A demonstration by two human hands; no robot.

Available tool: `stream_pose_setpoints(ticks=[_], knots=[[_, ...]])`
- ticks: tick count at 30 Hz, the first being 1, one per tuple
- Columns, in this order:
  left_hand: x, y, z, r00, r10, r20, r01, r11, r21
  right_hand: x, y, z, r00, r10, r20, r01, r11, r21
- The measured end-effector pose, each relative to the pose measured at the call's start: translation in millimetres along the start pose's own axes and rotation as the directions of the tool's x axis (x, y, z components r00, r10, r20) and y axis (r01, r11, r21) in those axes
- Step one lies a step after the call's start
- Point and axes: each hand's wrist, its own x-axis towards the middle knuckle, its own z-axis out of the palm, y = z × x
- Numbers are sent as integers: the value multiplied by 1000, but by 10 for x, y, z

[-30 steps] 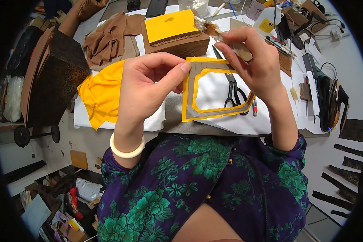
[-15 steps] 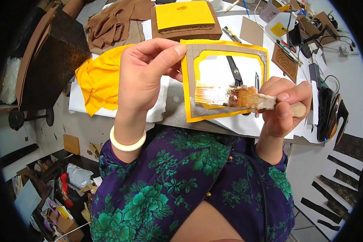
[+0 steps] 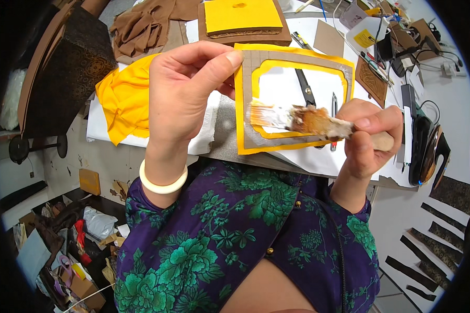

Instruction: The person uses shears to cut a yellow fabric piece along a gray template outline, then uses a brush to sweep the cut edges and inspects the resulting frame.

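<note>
My left hand (image 3: 185,86) pinches the upper left corner of a rectangular frame (image 3: 247,99), grey board edged with yellow material around an open middle. The frame is held up above the table. My right hand (image 3: 372,133) grips the pale handle of a flat glue brush (image 3: 313,122), its ferrule crusted brown and white. The brush points left across the frame's lower part, its whitish bristle tips over the lower left inner edge. Whether the bristles touch the board I cannot tell. Through the opening show black-handled scissors (image 3: 304,86) and a slim craft knife (image 3: 333,104), lying on white paper.
Crumpled yellow cloth (image 3: 125,99) lies on white sheeting at the left. Behind stand a yellow-topped block (image 3: 243,18) and brown leather pieces (image 3: 146,26). A white plastic bottle (image 3: 364,35), tools and cables crowd the back right. A dark patterned box (image 3: 68,78) stands at far left.
The frame has tilted slightly and spread a little wider in view. The brush tip has shifted slightly left and up, onto the frame's left inner edge. Both hands keep their grips.
</note>
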Motion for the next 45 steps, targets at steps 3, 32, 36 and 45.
stream_pose_setpoints(ticks=[3,32,36,45], knots=[[4,-3,6,1000,14,2,-14,1000,20,18,-1,-22,999,-15,30,16,1000,-6],[-45,-4,73,997,75,-12,-73,994,83,86,-90,91,996,11,-83,-28,977,-211],[-54,-13,95,995,100,-8,-99,992,82,52,-23,99,999,11,-53,-27,954,-299],[-38,-6,113,993,118,-33,-114,989,93,38,-76,172,988,-125,-88,83,920,-384]])
